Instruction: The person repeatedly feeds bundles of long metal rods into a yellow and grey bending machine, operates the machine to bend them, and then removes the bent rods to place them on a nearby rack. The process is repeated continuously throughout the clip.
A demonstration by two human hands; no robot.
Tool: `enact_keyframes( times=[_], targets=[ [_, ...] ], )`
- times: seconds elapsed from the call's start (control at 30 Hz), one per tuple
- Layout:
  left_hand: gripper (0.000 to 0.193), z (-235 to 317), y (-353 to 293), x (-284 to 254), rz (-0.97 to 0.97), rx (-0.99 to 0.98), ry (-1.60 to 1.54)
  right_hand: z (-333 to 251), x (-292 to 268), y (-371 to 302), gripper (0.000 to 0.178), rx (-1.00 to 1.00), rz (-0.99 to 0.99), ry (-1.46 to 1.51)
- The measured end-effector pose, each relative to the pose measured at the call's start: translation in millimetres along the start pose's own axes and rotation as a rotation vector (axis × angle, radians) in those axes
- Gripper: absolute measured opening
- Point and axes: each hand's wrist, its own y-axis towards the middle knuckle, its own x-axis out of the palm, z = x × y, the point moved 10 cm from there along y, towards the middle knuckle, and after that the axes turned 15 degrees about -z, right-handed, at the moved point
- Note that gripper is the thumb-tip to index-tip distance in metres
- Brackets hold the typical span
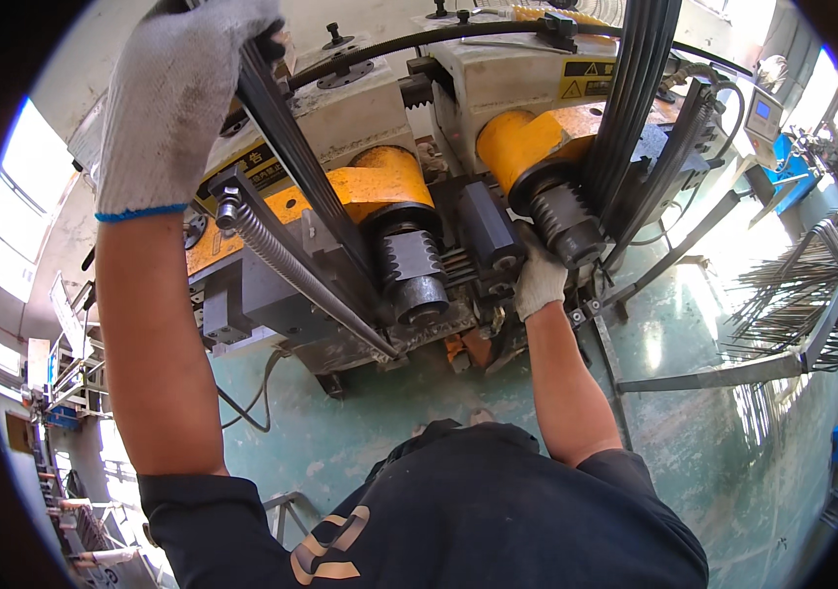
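Observation:
My left hand (175,93), in a white knit glove with a blue cuff, is raised at the upper left. Its fingers close round the upper end of a bundle of long black metal bars (299,157), partly cut off by the picture's top edge. Lower and to the right, my gloved right hand (540,273) reaches in between a dark metal block (487,228) and the right ribbed steel roller (566,221); its fingers are hidden there. A matching ribbed roller (413,265) stands left of the block. Behind the right roller rises a second bundle of black bars (637,98).
Orange machine arms (379,187) carry the rollers. A spring-wrapped rod (306,270) slants down at the left. To the right, a metal rack (723,378) holds many thin rods (797,285). A control panel (762,113) stands at the far right, and a cable (260,402) hangs at the left.

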Motion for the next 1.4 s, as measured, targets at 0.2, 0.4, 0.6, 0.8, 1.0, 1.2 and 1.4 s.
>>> enact_keyframes(
  times=[0.2,0.4,0.6,0.8,1.0,1.2,1.4],
  targets=[
    [0.047,-1,-16,16,-0.081,-0.087,-0.734,48,-38,16,0.028,-0.070,0.001,0.070],
    [0.048,-3,-24,25,-0.234,-0.222,-0.946,67,-50,17,0.027,0.000,0.005,0.109],
    [0.048,-7,-24,23,-0.243,-0.166,-0.881,83,-59,28,0.028,0.049,-0.034,0.106],
    [0.046,-5,-30,21,-0.234,-0.247,-0.902,72,-43,23,0.027,0.027,-0.077,0.105],
    [0.041,1,-29,19,-0.256,-0.220,-0.901,54,-35,15,0.032,-0.052,-0.060,0.058],
    [0.044,33,-32,-2,-0.197,-0.406,-0.954,62,-36,17,0.042,0.026,-0.088,0.150],
    [0.044,32,-32,-5,-0.201,-0.414,-0.998,64,-37,21,0.041,0.019,-0.099,0.111]
  ],
)
